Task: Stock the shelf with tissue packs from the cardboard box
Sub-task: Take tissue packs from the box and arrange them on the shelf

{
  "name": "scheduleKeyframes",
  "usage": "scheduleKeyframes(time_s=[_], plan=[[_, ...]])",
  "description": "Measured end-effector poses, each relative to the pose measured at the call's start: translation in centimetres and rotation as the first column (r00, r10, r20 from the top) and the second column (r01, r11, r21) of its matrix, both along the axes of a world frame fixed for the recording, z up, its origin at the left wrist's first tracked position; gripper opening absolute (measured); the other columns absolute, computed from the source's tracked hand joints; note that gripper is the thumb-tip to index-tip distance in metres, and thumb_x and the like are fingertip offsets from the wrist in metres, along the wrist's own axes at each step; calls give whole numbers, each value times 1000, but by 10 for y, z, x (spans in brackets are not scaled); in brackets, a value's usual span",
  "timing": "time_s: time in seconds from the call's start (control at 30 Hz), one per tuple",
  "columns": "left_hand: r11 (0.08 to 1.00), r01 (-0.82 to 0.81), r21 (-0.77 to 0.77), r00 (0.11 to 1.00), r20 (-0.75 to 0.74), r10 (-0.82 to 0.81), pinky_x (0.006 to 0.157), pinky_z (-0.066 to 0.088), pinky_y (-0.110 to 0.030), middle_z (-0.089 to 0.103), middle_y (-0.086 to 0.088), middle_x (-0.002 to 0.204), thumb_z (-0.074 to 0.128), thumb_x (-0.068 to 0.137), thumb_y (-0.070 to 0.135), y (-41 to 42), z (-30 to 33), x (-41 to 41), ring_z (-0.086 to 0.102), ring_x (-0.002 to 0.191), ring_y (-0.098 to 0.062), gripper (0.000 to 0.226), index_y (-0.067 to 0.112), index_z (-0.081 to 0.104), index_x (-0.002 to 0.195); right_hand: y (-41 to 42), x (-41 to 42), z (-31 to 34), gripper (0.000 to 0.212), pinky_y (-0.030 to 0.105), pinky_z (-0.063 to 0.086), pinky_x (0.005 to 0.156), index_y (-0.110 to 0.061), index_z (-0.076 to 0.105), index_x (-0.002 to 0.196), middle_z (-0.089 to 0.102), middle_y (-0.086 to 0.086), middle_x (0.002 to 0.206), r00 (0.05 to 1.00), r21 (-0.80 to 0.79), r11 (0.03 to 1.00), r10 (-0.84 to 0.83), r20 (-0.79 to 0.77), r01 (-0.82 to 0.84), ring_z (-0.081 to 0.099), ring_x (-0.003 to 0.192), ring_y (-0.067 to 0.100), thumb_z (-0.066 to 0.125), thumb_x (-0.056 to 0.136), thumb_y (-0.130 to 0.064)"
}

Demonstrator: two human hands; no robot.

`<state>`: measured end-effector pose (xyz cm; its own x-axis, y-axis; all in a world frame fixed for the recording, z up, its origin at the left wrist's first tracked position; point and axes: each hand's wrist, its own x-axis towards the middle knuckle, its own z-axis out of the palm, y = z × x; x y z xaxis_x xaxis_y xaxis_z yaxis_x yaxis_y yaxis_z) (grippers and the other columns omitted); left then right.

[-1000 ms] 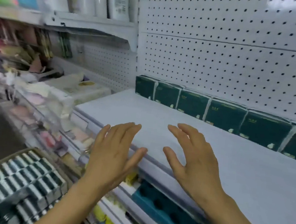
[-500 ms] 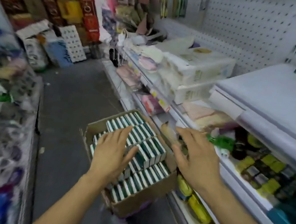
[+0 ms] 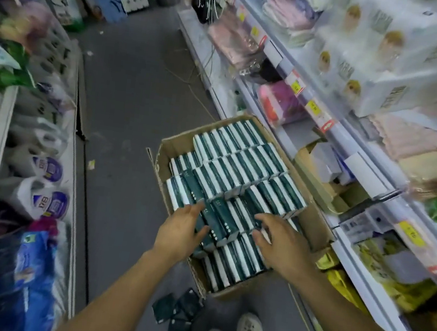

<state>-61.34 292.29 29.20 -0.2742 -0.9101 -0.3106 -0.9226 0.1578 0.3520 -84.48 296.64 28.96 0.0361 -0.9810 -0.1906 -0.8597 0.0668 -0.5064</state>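
Reaching into cardboard box [image 3: 317, 228] at 6 o'clock, left hand [image 3: 182, 230] and right hand [image 3: 280, 243], fingers spread, empty, bracket tissue packs [image 3: 221, 218]: light, squashy, slick film—probably best squeezed by the ends.

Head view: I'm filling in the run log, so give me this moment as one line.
phase: reaching into cardboard box | left hand: open, on tissue packs | right hand: open, on packs | nothing lifted yet
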Motion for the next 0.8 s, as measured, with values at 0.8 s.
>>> scheduleKeyframes(time_s=[0.8], plan=[[731,680,61,674,340,-656,104,37,-39,32,-9,142,67,86,21,-93,-88,-27,34,131,-28,56,16,44,137,-49,31,-145,63,34,50,93,-23,48,134,61,-10,117,788,449,894,-280,548,6,58,110,11,73,81,-47]])
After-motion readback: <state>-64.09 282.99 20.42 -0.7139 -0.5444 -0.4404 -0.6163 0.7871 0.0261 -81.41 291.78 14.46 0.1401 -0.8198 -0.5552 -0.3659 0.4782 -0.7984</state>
